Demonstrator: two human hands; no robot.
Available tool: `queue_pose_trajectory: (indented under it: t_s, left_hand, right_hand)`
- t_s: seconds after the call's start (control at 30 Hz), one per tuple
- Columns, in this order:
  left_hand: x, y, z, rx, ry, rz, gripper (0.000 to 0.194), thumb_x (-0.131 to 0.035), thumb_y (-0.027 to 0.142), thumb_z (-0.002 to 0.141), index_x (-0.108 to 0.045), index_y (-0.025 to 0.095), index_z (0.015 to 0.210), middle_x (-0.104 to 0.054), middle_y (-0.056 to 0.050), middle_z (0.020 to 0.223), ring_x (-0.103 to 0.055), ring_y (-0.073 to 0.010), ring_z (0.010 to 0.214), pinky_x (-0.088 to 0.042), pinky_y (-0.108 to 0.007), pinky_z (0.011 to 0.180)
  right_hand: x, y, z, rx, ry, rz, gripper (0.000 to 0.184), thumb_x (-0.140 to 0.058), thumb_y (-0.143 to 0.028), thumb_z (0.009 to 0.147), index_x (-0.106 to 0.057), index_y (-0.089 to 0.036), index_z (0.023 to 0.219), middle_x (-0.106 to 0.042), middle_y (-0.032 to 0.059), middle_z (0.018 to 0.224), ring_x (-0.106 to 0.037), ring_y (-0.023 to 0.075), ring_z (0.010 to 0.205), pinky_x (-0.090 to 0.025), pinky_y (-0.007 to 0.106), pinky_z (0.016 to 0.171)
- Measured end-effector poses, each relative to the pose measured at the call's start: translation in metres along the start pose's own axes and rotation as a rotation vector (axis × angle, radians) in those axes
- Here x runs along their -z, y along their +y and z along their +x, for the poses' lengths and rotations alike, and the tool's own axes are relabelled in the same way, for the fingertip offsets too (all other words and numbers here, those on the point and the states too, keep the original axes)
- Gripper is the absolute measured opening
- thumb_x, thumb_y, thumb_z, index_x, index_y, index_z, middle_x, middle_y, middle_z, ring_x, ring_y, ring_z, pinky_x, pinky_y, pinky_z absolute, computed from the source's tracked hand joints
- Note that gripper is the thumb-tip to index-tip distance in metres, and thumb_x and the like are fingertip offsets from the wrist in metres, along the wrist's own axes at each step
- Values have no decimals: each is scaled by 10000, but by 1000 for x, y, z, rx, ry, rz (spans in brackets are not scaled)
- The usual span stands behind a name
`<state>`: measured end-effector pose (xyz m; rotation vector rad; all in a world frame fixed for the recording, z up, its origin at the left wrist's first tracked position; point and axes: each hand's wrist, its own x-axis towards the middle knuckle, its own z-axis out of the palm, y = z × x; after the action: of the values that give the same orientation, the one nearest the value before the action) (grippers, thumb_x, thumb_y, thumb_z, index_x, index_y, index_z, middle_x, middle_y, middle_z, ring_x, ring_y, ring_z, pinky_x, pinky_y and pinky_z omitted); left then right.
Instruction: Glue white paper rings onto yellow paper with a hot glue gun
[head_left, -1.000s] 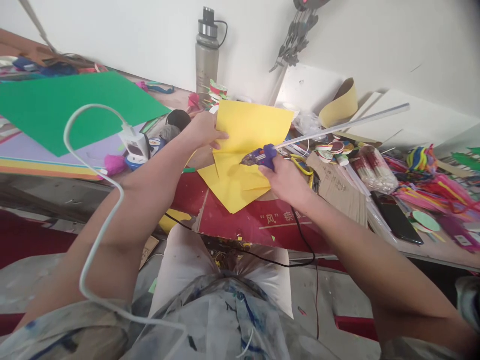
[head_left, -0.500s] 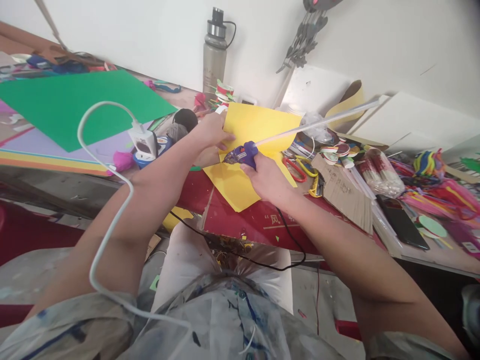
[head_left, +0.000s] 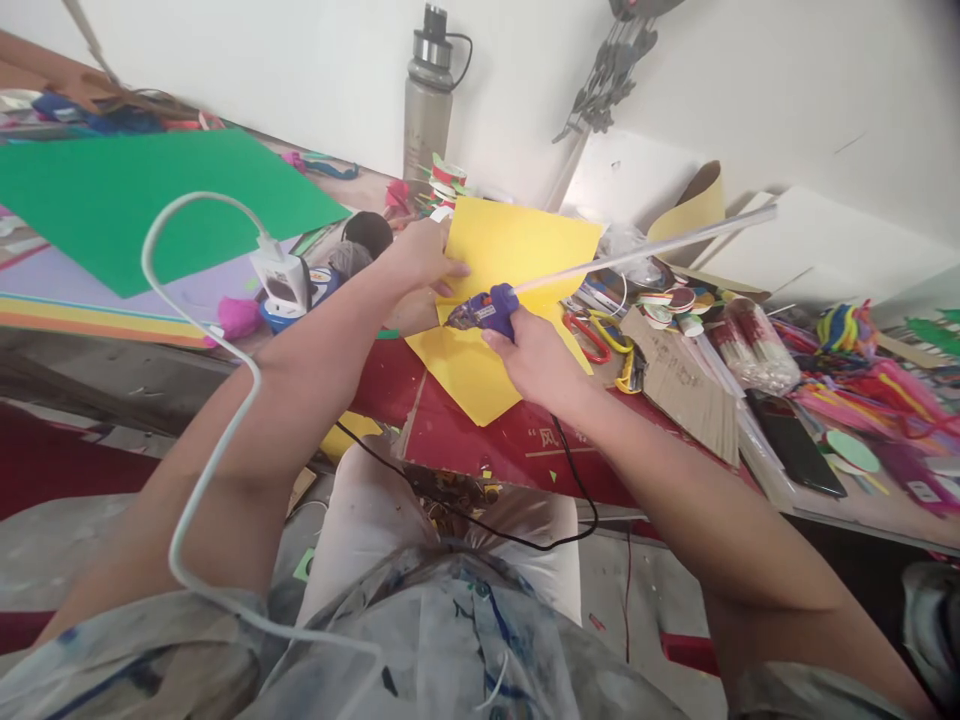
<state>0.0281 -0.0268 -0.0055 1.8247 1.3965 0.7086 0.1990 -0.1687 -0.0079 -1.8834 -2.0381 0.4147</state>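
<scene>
My right hand (head_left: 541,358) is wrapped round a blue hot glue gun (head_left: 495,308), a long clear glue stick (head_left: 660,248) jutting from its back end. The nozzle points left, at the fold of a yellow sheet of paper (head_left: 517,240). One part of the sheet stands up at the back; a lower part lies on the red board (head_left: 465,450). At the sheet's left edge, my left hand (head_left: 426,258) grips the paper between thumb and fingers. A black cord (head_left: 574,480) hangs from the glue gun across my lap.
Left lie a green sheet (head_left: 172,205), a pink pompom (head_left: 238,316) and a charger (head_left: 281,280) with a white cable. A bottle (head_left: 427,110) stands behind. Scissors (head_left: 589,340), cardboard (head_left: 679,380), a phone (head_left: 796,445) and pipe cleaners (head_left: 892,385) are on the right.
The view has shifted slightly. Both hands keep nearly the same place on the yellow paper and the glue gun; the glue gun's nozzle stays by the fold.
</scene>
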Motion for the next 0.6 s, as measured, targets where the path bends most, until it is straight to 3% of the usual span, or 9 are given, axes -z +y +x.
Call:
queue_pose_trajectory:
  t_s: [0.13, 0.2, 0.33, 0.5, 0.6]
  left_hand:
    - [0, 3, -3, -12, -46, 86, 429, -840, 215, 897, -731, 121, 1301, -812, -137, 1031, -811, -371, 1011, -628, -470, 985]
    - [0, 4, -4, -36, -48, 74, 491, -832, 196, 915, -682, 118, 1375, -807, -143, 1091, -821, -354, 964, -637, -459, 953]
    - [0, 1, 0, -46, -28, 70, 549, -885, 213, 878, -652, 91, 1360, -777, -129, 1139, -803, -365, 1080, -636, -408, 984]
    - [-1, -4, 4, -49, -21, 78, 545, -902, 263, 842, -666, 141, 1318, -781, -109, 1084, -806, -405, 1065, -660, -431, 932]
    - [1, -6, 7, -37, -26, 127, 519, -894, 288, 836, -685, 168, 1296, -775, -78, 1008, -821, -415, 1018, -651, -453, 933]
  right_hand:
    - [-1, -1, 4, -2, -1, 11, 319, -558, -259, 1066, -684, -70, 1291, -771, 252, 1269, -732, 395, 1202, -550, 485, 1015]
    - [1, 6, -7, 16, -3, 27, 302, -563, -266, 1051, -689, -96, 1268, -783, 229, 1235, -742, 376, 1157, -557, 478, 994]
    - [11, 34, -34, 33, 25, 70, 275, -559, -306, 1023, -700, -150, 1201, -796, 185, 1179, -740, 353, 1109, -563, 477, 986]
    - [32, 80, -24, -168, 167, -26, 231, -601, -321, 986, -725, -186, 1127, -793, 206, 1143, -732, 384, 1146, -555, 484, 985]
    - [39, 95, -10, -224, 214, -82, 230, -599, -308, 988, -733, -177, 1121, -785, 232, 1169, -718, 398, 1181, -556, 482, 962]
